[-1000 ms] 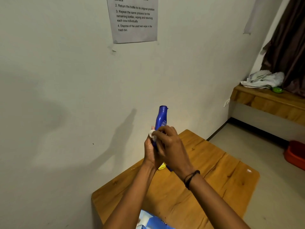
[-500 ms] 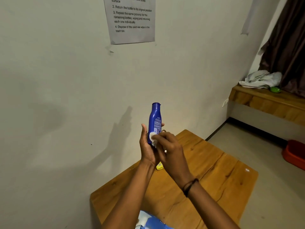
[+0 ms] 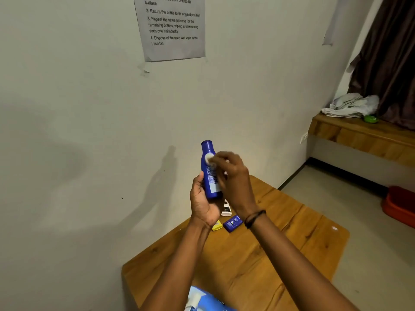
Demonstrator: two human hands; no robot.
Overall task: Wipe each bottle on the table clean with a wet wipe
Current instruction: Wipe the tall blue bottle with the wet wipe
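My left hand [image 3: 202, 202] grips the lower part of a tall blue bottle [image 3: 210, 176], held upright above the wooden table [image 3: 258, 261]. My right hand [image 3: 232, 176] presses a small white wet wipe [image 3: 209, 158] against the bottle's upper shoulder, just below the cap. On the table behind my hands lie a small blue bottle [image 3: 233, 223], a yellow bottle [image 3: 217, 226] partly hidden by my left wrist, and a white bottle [image 3: 226, 208] partly hidden by my right hand.
A blue and white wipes pack [image 3: 206, 299] sits at the table's near edge. The wall runs along the table's left side with an instruction sheet [image 3: 173, 28]. A wooden ledge [image 3: 359, 135] with cloth stands at the right, and a red tub [image 3: 399, 205] is on the floor.
The wipe in my right hand slid up from the bottle's lower body to its shoulder. My hands rose, uncovering the small bottles on the table.
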